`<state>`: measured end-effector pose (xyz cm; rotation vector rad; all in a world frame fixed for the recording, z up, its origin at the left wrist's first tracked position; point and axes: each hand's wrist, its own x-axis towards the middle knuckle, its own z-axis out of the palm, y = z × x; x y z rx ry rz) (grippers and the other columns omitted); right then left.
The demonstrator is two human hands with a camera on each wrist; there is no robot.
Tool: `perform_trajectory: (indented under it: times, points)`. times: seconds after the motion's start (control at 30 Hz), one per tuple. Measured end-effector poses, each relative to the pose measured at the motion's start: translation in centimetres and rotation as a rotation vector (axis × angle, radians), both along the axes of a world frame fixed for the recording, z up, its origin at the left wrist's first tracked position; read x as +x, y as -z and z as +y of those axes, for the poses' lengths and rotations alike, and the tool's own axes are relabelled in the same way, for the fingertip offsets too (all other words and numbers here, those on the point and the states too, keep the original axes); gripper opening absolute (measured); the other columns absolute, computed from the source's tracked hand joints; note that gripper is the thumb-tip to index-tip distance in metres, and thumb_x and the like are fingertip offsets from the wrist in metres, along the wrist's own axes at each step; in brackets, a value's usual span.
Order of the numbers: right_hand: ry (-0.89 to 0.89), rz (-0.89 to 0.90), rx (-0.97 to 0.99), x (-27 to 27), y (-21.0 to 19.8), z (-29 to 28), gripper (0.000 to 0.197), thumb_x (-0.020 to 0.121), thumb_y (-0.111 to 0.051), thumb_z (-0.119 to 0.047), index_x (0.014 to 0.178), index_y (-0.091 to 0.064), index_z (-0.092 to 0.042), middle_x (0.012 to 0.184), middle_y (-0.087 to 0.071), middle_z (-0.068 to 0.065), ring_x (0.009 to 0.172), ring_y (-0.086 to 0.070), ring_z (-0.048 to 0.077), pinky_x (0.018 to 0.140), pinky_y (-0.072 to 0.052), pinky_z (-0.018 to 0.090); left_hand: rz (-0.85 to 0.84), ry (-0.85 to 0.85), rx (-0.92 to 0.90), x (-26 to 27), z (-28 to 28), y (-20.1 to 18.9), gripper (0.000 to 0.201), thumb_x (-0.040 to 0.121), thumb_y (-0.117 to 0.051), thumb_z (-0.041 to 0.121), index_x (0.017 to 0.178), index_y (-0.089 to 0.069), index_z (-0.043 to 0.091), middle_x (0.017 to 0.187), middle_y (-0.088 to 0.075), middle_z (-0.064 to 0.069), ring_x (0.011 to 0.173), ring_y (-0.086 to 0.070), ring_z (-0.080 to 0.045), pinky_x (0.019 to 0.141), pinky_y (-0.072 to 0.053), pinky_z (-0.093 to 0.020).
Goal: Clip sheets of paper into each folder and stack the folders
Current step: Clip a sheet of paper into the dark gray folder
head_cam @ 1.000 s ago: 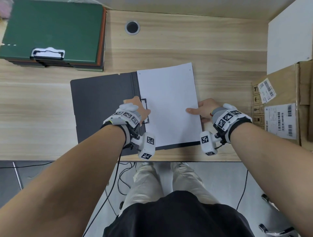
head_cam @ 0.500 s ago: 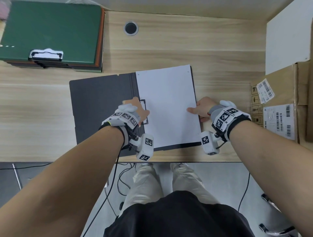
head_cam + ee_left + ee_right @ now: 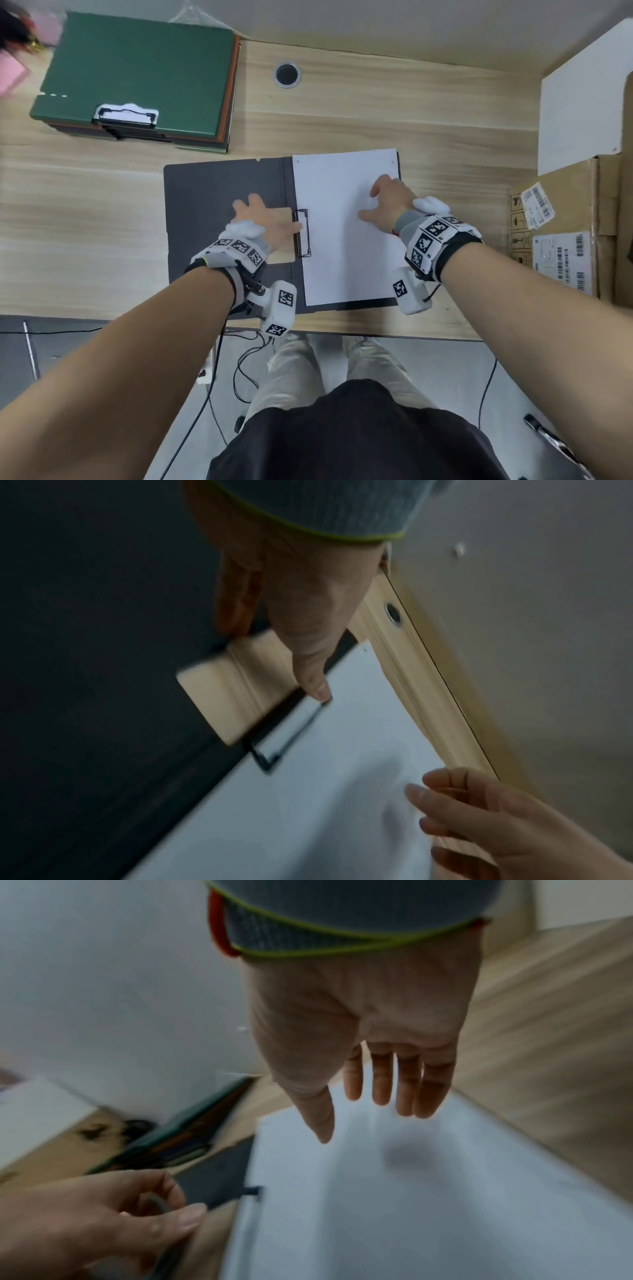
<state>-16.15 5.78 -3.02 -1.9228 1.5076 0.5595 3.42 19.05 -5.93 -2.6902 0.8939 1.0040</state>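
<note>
One thin white sheet of paper (image 3: 346,226) is lying on the right half of the open dark grey card folder (image 3: 226,192) on the wooden bench (image 3: 411,113), with the black wire clip (image 3: 303,233) sitting over its left edge. Left hand (image 3: 265,222) is resting flat on the folder, fingers spread and thumb touching the clip, while the right hand (image 3: 388,202) is hovering over the sheet with fingers straight, apart and holding nothing. Being light, limp and likely to slide or crease, the paper is best pressed flat, and the stiff folder taken by its outer edges.
</note>
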Motion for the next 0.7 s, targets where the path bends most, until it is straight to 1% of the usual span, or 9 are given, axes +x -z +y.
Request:
perform_trajectory:
  times: [0.07,0.13,0.27,0.37,0.47,0.53,0.6,0.63,0.7]
  points:
    - [-0.107,-0.11,0.018,3.7,-0.6,0.7,0.05,0.087,-0.064,-0.035,0.131,-0.046,-0.017,0.132,-0.047,0.007,0.108,-0.056,0.028,0.083,-0.045,0.034,-0.137,-0.074,-0.043,2.5,1.7,-1.0,0.093,0.063,-0.077,0.063,0.129,-0.038,0.01,0.133,-0.04,-0.017,0.113,-0.049,-0.037,0.087,-0.043,-0.044]
    - [-0.196,-0.135,0.075,7.0,-0.8,1.8,0.057,0.089,-0.06,-0.034,0.14,-0.043,-0.016,0.138,-0.048,0.008,0.117,-0.054,0.029,0.087,-0.044,0.034,-0.17,-0.16,0.069,4.7,3.6,-1.8,0.106,0.063,-0.078,0.065,0.138,-0.029,0.007,0.139,-0.035,-0.02,0.123,-0.042,-0.039,0.097,-0.041,-0.048]
    - [-0.362,0.085,0.134,11.3,1.3,4.9,0.046,0.087,-0.055,-0.029,0.127,-0.051,-0.006,0.127,-0.045,0.01,0.091,-0.057,0.03,0.056,-0.042,0.028,-0.044,-0.339,0.259,8.6,7.0,-2.3,0.125,0.062,-0.072,0.074,0.149,-0.011,0.007,0.145,-0.035,-0.019,0.126,-0.045,-0.04,0.1,-0.044,-0.052]
    - [-0.375,0.169,0.109,11.9,2.7,6.3,0.05,0.08,-0.057,-0.028,0.124,-0.046,-0.007,0.123,-0.031,0.009,0.094,-0.046,0.029,0.06,-0.04,0.034,-0.006,-0.321,0.291,10.4,8.1,-2.3,0.136,0.057,-0.065,0.084,0.153,-0.006,0.009,0.144,-0.04,-0.019,0.126,-0.046,-0.04,0.101,-0.043,-0.053]
    - [-0.416,0.227,0.093,11.9,2.8,6.6,0.064,0.078,-0.059,-0.035,0.131,-0.037,-0.008,0.13,-0.024,0.01,0.104,-0.041,0.03,0.069,-0.041,0.038,0.019,-0.351,0.278,12.0,8.3,-2.9,0.13,0.049,-0.063,0.09,0.145,-0.03,0.008,0.129,-0.056,-0.015,0.111,-0.057,-0.038,0.092,-0.05,-0.048]
    - [-0.411,0.245,0.112,12.0,2.6,6.5,0.074,0.078,-0.059,-0.044,0.138,-0.031,-0.008,0.14,-0.019,0.011,0.114,-0.04,0.032,0.076,-0.041,0.039,0.075,-0.399,0.185,13.7,8.6,-2.7,0.123,0.037,-0.057,0.097,0.129,-0.053,0.014,0.114,-0.066,-0.009,0.097,-0.064,-0.035,0.087,-0.053,-0.044]
    - [-0.409,0.236,0.164,12.1,2.0,6.0,0.088,0.074,-0.055,-0.061,0.141,-0.029,-0.01,0.145,-0.017,0.009,0.119,-0.041,0.033,0.088,-0.044,0.043,0.132,-0.4,0.046,15.7,8.8,-1.7,0.129,0.023,-0.049,0.104,0.119,-0.063,0.02,0.107,-0.071,-0.004,0.091,-0.067,-0.032,0.086,-0.054,-0.043]
    - [-0.404,0.206,0.201,11.9,1.2,5.7,0.092,0.072,-0.053,-0.067,0.143,-0.029,-0.013,0.147,-0.017,0.008,0.12,-0.043,0.033,0.093,-0.044,0.045,0.161,-0.382,-0.041,15.6,8.1,-3.0,0.121,0.028,-0.048,0.104,0.114,-0.067,0.021,0.104,-0.073,-0.003,0.089,-0.069,-0.031,0.084,-0.055,-0.043]
    - [-0.356,0.103,0.285,11.3,-0.8,5.2,0.089,0.081,-0.052,-0.066,0.149,-0.026,-0.015,0.154,-0.019,0.005,0.13,-0.042,0.033,0.102,-0.04,0.043,0.213,-0.303,-0.211,13.8,6.3,-8.7,0.087,0.06,-0.049,0.092,0.097,-0.07,0.016,0.09,-0.074,-0.003,0.081,-0.07,-0.027,0.079,-0.059,-0.042]
